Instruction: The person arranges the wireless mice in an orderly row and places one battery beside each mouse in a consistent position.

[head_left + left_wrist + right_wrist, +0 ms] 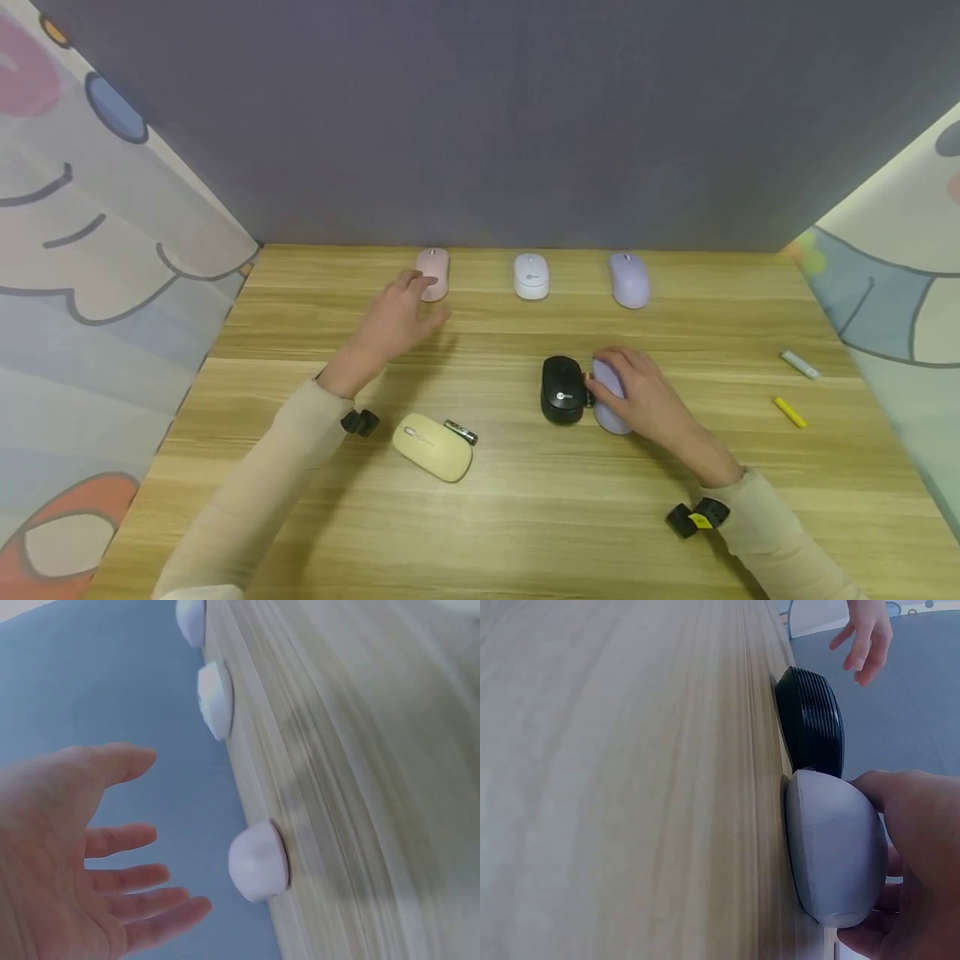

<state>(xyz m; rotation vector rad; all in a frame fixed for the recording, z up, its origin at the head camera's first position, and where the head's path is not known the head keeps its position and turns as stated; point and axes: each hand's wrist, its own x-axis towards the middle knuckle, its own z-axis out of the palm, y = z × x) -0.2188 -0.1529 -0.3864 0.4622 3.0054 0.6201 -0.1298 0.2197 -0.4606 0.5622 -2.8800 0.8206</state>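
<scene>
My left hand (396, 317) hovers just in front of the pink mouse (435, 262) at the back of the table. In the left wrist view its fingers are spread and relaxed, with a gap between them and the pink mouse (259, 861). My right hand (647, 396) grips a light purple mouse (610, 380) by its sides, thumb towards the black mouse (562, 385). The right wrist view has this purple mouse (836, 847) resting on the table. A battery (588, 391) lies between the black and purple mice, partly covered by the thumb.
A white mouse (531, 277) and another purple mouse (629, 280) stand along the back. Nearer the front lies a yellow mouse (432, 447) with a battery (461, 432) beside it. A white battery (800, 364) and a yellow battery-like stick (790, 412) lie at the right.
</scene>
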